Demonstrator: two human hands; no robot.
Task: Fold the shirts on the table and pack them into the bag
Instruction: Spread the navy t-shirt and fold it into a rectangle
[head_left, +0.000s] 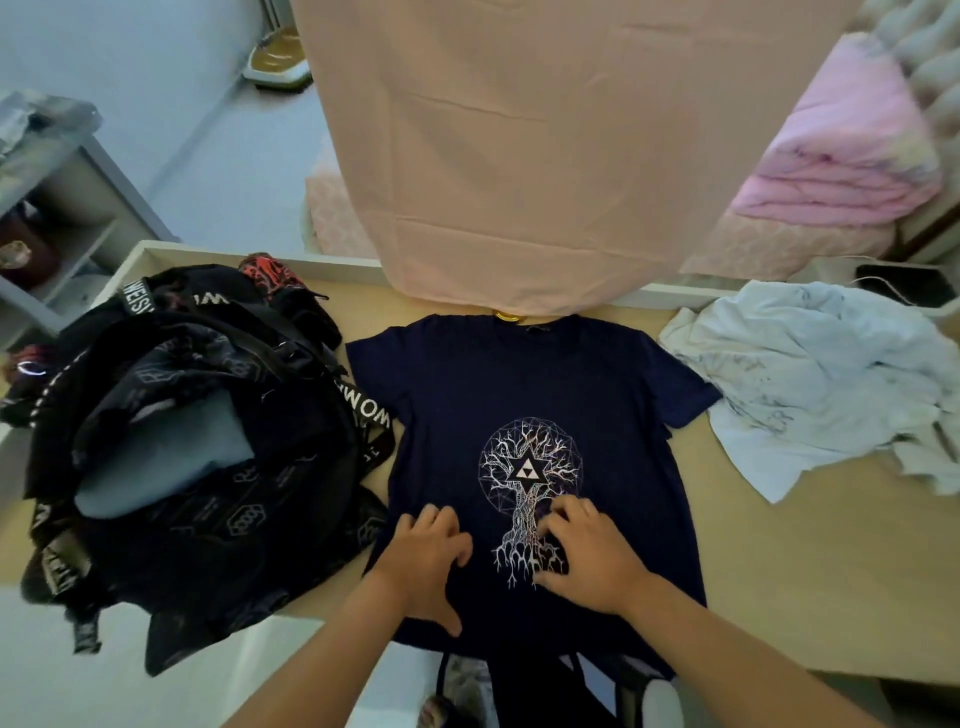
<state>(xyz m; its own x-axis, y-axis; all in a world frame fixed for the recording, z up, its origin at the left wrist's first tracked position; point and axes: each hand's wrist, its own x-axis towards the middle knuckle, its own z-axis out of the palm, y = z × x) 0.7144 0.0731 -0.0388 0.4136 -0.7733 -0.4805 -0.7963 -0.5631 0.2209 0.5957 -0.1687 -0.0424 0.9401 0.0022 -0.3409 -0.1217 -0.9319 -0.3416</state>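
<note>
Both hands, left hand (428, 558) and right hand (584, 553), press spread fingers flat on the navy shirt (519, 384), likely smoothing it for folding on the surface (779, 597).

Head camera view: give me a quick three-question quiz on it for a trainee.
1. True or false: both the left hand and the right hand rest on the navy shirt.
2. Where is the black bag relative to that shirt? A) on the person's left B) on the person's right C) on top of it
3. Fill in: the white shirt on the table is not folded but ___.
Key: 1 true; 2 A; 3 crumpled.
</note>
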